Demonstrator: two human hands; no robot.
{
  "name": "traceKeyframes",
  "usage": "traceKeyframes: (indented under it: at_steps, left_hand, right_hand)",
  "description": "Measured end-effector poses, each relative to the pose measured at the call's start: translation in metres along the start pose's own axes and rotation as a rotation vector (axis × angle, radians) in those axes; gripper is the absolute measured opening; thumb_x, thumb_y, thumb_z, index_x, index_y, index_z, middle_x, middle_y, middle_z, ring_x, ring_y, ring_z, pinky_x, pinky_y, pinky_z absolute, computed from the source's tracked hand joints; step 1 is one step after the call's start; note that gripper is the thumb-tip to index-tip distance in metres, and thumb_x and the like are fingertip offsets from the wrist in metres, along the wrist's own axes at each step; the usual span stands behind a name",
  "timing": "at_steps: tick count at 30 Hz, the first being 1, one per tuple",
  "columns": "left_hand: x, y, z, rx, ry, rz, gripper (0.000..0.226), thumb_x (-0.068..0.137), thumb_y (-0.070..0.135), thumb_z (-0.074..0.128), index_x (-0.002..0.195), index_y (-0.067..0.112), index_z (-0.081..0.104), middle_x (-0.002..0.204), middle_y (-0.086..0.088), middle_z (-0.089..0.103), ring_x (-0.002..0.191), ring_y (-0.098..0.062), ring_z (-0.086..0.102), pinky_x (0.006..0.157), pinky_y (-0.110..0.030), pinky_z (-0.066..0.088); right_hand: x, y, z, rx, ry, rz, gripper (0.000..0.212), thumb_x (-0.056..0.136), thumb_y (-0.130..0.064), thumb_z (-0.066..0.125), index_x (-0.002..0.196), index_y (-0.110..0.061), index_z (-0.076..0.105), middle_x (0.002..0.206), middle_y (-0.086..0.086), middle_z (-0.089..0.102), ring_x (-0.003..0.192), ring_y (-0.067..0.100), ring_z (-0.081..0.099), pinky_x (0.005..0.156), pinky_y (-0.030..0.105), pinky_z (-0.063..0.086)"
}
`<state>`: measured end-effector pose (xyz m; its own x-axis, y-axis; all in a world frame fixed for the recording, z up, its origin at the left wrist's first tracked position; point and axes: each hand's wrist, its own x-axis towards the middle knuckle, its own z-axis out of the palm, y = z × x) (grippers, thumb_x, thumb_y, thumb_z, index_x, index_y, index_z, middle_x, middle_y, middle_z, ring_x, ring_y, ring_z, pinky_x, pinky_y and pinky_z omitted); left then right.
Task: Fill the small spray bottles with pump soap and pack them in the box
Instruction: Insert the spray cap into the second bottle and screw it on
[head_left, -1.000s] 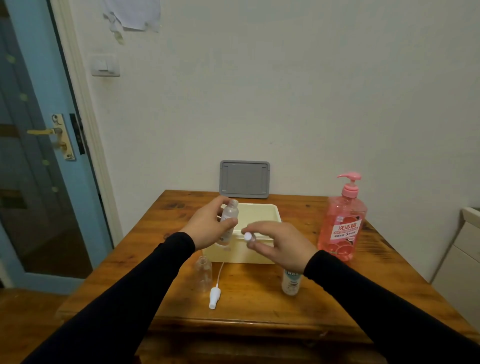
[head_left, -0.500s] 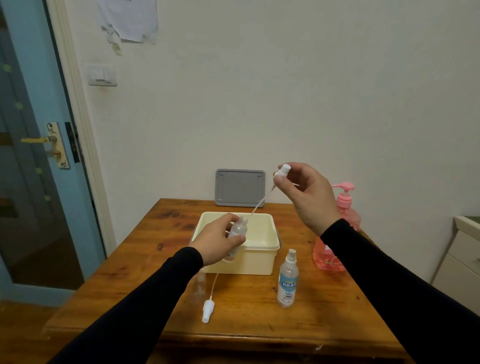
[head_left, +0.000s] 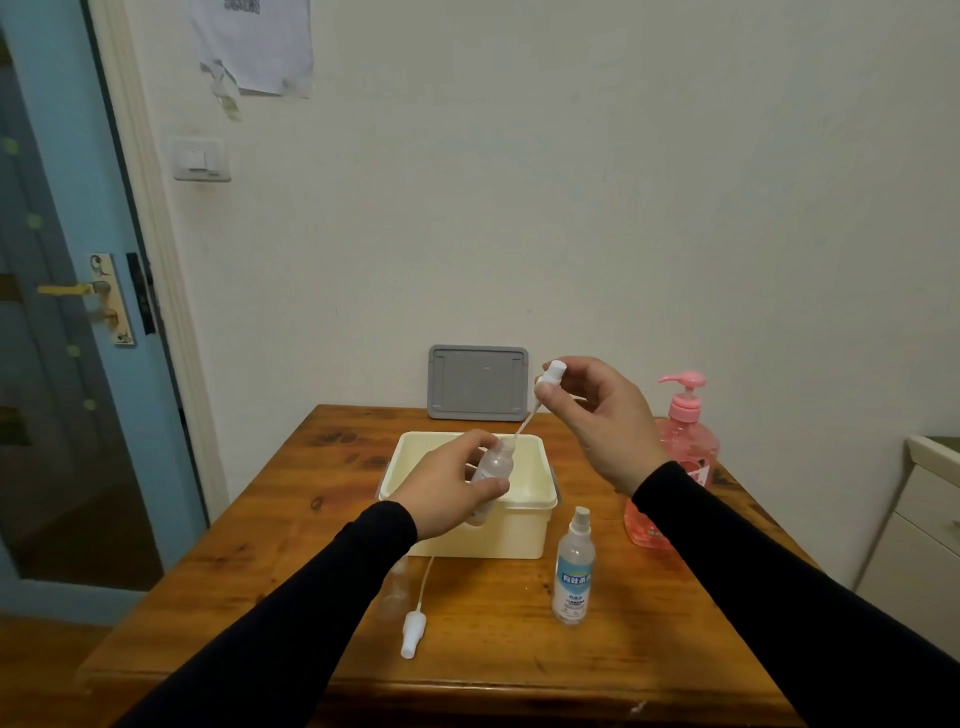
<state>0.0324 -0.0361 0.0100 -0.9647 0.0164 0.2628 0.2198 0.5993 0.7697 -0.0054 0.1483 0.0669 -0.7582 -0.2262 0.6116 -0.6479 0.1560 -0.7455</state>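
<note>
My left hand (head_left: 451, 486) grips a small clear spray bottle (head_left: 493, 467), tilted, above the cream box (head_left: 519, 530). My right hand (head_left: 597, 415) pinches that bottle's white spray head (head_left: 550, 374), lifted up and to the right; its thin tube (head_left: 522, 428) still reaches down to the bottle's mouth. A second spray bottle with a blue label (head_left: 571, 569) stands capped in front of the box. Another white spray head with tube (head_left: 414, 631) lies on the table beside a clear uncapped bottle (head_left: 395, 590). The pink pump soap bottle (head_left: 685, 441) stands at the right, partly behind my right forearm.
A grey lid (head_left: 478, 382) leans on the wall behind the box. The wooden table (head_left: 291, 525) ends near a blue door (head_left: 62, 364) on the left. A white cabinet (head_left: 924, 519) stands close on the right.
My right hand has pulled the spray head up out of the bottle held in my left hand, drawing the tube out. The capped labelled bottle now stands uncovered.
</note>
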Motion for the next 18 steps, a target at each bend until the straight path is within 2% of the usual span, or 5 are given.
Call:
traceKeyframes:
  at_steps: [6,11,18]
  left_hand:
    - [0.003,0.011,0.002,-0.043,0.009,0.055,0.040,0.084,0.039,0.067,0.117,0.038,0.045,0.104,0.017,0.057,0.091,-0.004,0.057,0.066,-0.014,0.049]
    - [0.005,0.018,0.003,-0.055,0.028,0.066,0.036,0.082,0.041,0.068,0.112,0.036,0.049,0.100,0.020,0.058,0.089,-0.002,0.058,0.065,-0.013,0.047]
    - [0.005,0.017,0.005,-0.060,0.018,0.079,0.034,0.083,0.042,0.066,0.113,0.040,0.050,0.101,0.021,0.059,0.091,-0.003,0.058,0.068,-0.015,0.048]
  right_hand:
    - [-0.007,0.013,0.004,0.007,-0.101,0.061,0.027,0.086,-0.032,0.066,0.112,-0.027,0.061,0.103,-0.012,0.068,0.096,0.000,0.063,0.088,0.029,0.053]
    - [-0.010,0.019,0.004,0.084,-0.155,0.133,0.032,0.086,-0.030,0.066,0.117,-0.019,0.062,0.107,-0.005,0.069,0.102,0.009,0.063,0.094,0.039,0.050]
    - [-0.012,0.022,-0.003,0.183,-0.195,0.188,0.030,0.088,-0.024,0.064,0.117,-0.017,0.062,0.108,-0.001,0.070,0.104,0.014,0.064,0.096,0.044,0.048]
